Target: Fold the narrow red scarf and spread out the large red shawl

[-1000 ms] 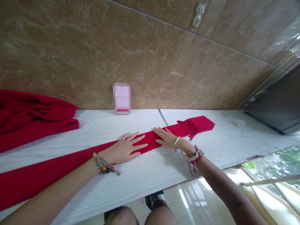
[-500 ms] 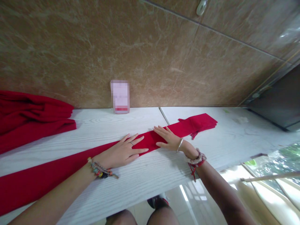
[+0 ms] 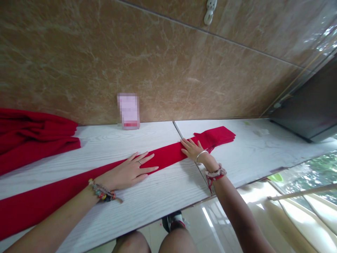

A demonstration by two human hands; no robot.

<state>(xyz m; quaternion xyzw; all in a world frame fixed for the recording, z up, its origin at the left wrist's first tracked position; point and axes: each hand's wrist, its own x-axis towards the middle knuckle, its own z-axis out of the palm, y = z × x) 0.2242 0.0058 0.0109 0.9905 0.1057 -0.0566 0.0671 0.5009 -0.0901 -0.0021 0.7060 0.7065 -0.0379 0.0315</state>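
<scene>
Hands lie flat, fingers spread, gripping nothing: left hand (image 3: 130, 171) and right hand (image 3: 193, 150) both press the red cloth strip (image 3: 165, 159) onto the white table (image 3: 147, 203).

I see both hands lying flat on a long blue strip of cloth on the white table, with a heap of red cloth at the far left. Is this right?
Not quite: the strip is red, not blue. The head view shows the left hand and right hand flat on it on the white table, with the heap of red cloth at the far left.
</scene>
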